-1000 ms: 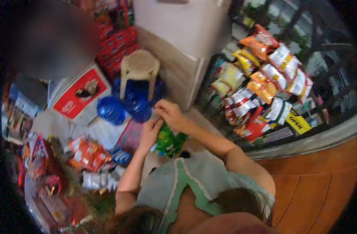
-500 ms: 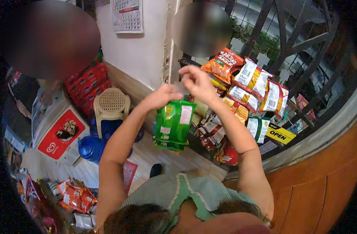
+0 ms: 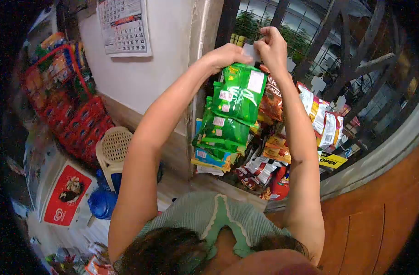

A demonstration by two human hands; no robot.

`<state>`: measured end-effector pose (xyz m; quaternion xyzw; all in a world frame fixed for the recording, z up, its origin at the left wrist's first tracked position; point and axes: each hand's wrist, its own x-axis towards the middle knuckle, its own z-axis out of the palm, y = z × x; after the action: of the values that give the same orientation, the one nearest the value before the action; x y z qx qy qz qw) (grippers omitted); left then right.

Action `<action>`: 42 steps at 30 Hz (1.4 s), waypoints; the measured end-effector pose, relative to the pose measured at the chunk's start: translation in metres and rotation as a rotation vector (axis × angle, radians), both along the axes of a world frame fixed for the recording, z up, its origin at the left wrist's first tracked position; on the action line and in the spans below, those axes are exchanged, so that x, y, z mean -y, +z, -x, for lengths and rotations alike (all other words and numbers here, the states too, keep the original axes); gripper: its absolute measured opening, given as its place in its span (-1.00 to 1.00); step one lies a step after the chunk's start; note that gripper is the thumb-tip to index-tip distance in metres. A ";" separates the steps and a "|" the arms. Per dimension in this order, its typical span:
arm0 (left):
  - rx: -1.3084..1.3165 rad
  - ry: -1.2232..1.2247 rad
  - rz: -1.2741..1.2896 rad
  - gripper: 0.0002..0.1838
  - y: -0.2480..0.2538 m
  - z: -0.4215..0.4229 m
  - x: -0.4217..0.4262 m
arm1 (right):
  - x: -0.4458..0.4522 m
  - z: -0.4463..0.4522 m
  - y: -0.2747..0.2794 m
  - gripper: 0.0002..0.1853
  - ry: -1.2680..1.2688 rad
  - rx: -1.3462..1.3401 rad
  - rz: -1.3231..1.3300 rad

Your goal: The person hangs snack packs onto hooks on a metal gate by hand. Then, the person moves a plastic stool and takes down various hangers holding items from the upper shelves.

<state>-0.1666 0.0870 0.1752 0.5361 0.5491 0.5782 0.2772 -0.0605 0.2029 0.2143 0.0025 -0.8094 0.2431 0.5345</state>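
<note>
White wall [image 3: 170,55] with a paper calendar [image 3: 125,30] is beside a black metal gate [image 3: 376,20]. The left hand [image 3: 233,54] pinches a white tag [image 3: 250,51], with green snack packs [image 3: 239,96] hanging under it. The right hand [image 3: 271,46] has bent fingers beside the tag; I can't tell if they pinch it. White snack bags [image 3: 331,128] already hang by the gate; the green packs seem not left there yet.

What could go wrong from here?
1. The green packs hang below the left hand, which seems to grip a white tab; a slip could drop them.
2. In this view, the right forearm crosses closely hung snack packs, such as the orange one; it might knock some loose.
</note>
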 end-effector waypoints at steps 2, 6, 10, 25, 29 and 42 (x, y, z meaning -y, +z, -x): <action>0.050 -0.007 -0.020 -0.83 0.000 0.026 -0.023 | -0.007 0.017 0.006 -0.73 -0.134 -0.001 -0.115; 0.033 0.010 -0.027 -0.81 0.010 0.047 -0.038 | -0.020 0.047 0.016 -0.76 -0.329 0.046 -0.264; -0.099 0.107 -0.079 -0.83 0.011 0.060 -0.053 | -0.029 0.069 0.020 -0.78 -0.472 0.074 -0.391; -0.567 0.567 -0.203 -0.61 -0.032 0.087 -0.080 | -0.020 0.079 -0.002 -0.70 -0.649 0.365 -0.425; -0.598 0.755 -0.306 -0.68 -0.032 0.024 -0.029 | 0.020 0.038 -0.009 -0.70 -0.602 0.367 -0.486; -0.957 1.325 0.214 -0.58 -0.198 -0.191 0.277 | 0.168 -0.011 -0.169 -0.79 0.711 0.254 -0.330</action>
<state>0.0245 -0.1900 -0.0231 0.2601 0.8624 0.2753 -0.3360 -0.0490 0.0350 0.0458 0.3377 -0.8458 0.2779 0.3056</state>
